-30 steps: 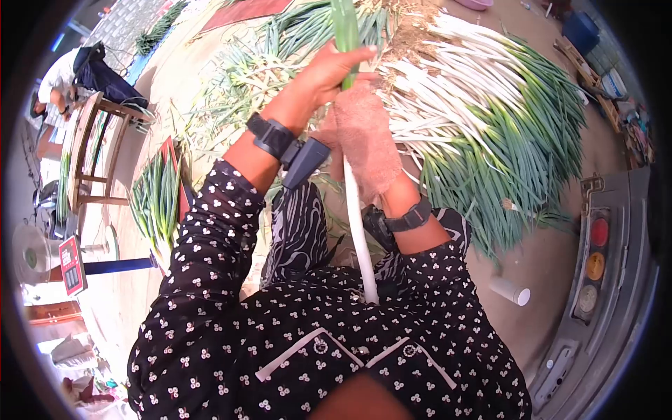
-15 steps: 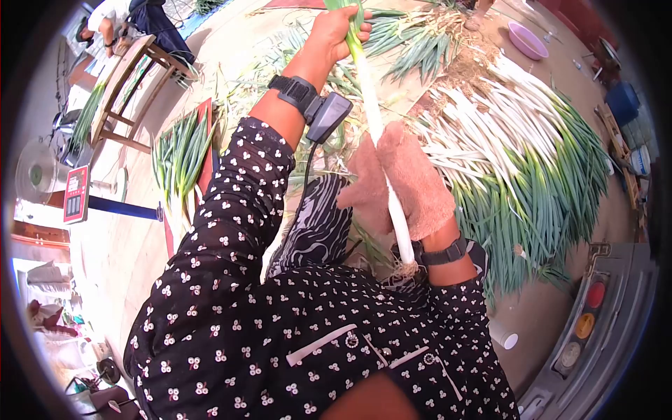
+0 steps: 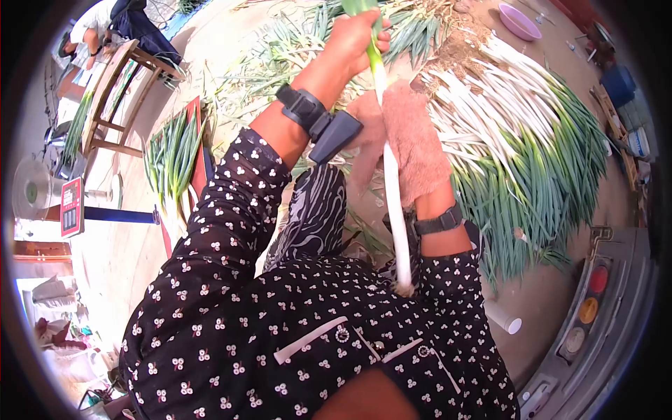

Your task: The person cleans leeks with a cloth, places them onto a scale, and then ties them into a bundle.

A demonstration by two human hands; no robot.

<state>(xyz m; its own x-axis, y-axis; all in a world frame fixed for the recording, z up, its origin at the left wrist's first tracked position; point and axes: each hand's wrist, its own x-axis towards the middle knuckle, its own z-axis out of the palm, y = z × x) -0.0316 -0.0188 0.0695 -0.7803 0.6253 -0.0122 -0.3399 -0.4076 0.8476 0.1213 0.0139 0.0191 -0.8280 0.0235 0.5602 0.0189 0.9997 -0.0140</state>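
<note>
While hands hold 1 leek, pink cloth against its stalk

Working yard or open packing floor for produce, by the look of it. Landmark: big heap of long green onions, roots and all, laid straight on a bare, dusty floor. Left of heap: litter of stripped leaves; farther left, wooden bench frame, a second person beside it, and red-faced digital readout. Beyond heap: purple basin. Right of heap: blue tub. Nearer, below heap's right side: grey vehicle part with round lamps. Strong sunlight; roof, if any, can't be told.
</note>
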